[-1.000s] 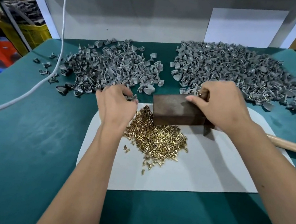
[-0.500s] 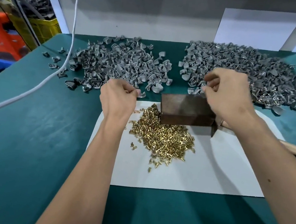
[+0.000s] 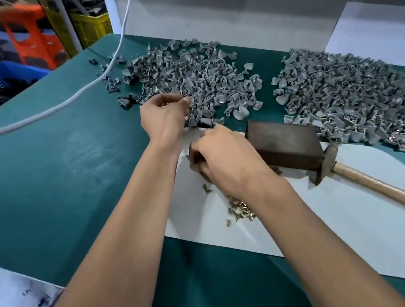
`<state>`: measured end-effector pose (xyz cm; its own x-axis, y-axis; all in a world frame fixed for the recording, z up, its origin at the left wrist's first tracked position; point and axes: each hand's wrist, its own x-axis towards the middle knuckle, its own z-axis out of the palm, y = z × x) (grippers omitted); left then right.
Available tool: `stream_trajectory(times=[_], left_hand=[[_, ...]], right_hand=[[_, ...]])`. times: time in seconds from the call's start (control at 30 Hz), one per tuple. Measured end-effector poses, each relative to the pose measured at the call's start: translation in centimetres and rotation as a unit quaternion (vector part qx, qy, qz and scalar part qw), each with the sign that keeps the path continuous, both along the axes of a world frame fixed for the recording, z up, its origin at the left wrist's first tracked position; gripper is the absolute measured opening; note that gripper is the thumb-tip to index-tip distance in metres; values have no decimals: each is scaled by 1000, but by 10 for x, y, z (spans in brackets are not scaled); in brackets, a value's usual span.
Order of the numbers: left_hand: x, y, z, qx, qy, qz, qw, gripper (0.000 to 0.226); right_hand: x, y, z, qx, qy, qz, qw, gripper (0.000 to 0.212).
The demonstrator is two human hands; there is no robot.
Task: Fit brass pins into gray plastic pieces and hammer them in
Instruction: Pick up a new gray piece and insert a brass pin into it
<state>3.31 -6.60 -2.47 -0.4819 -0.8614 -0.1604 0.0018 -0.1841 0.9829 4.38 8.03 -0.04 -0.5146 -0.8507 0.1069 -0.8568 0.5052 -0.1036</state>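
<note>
Head view, the only one I have. My left hand point(image 3: 166, 115) sits at the near edge of the left heap of gray plastic pieces point(image 3: 194, 77) on the green felt worktop point(image 3: 62, 163), fingers curled in, thumb and forefinger pinching at something small; a glint of brass shows under the fingers, but I cannot tell exactly what is held.

My right hand point(image 3: 224, 157) rests knuckles-up on the white paper sheet point(image 3: 330, 226), fingers curled under over the pile of small brass pins point(image 3: 240, 209). Whether it grips pins I cannot tell (the fingertips are hidden beneath the palm). Most of the pile is covered by the hand and forearm; a few pins lie loose at its near side.

A dark brown metal block point(image 3: 282, 143) stands on the sheet's far edge, just right of the right hand. A hammer with a wooden handle point(image 3: 386, 189) lies against the block's right end, handle running toward the worktop's right edge.

A second, larger heap of gray pieces point(image 3: 358, 98) fills the far right corner. A white cable point(image 3: 43, 112) crosses the worktop's left side.
</note>
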Motion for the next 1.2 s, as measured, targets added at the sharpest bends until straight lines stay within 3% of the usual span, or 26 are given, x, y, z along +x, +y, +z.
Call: stream_trajectory(times=[0.1,0.17,0.3,0.4,0.5,0.63,0.8,0.9,1.2], left_hand=[[-3,0,-1,15,13,1,1000,29],[-3,1,0,23,33,-10,999,25],[-3,12,5,26,96,-73,992,22],[-4,30,7,-44,124,-161,978,28],[-5,52,7,-133,135,-234,954,31],[-7,75,3,-214,130,-296,922,37],[-7,93,-3,-235,146,-368,888,37],[-7,97,-5,-236,159,-389,876,39],[-6,98,-5,-216,189,-407,867,38]], right_hand=[[0,0,1,17,-10,-1,1000,14],[0,2,2,25,5,-1,1000,11],[-6,22,9,-70,-57,-43,995,9],[-17,48,14,-156,-115,-71,979,9],[-25,76,15,-240,-67,-87,964,14],[-39,111,12,-364,-13,-142,920,8],[-44,124,-5,-480,-103,-201,848,14],[-43,122,-8,-506,-130,-195,830,15],[-39,115,-11,-488,-142,-206,836,16]])
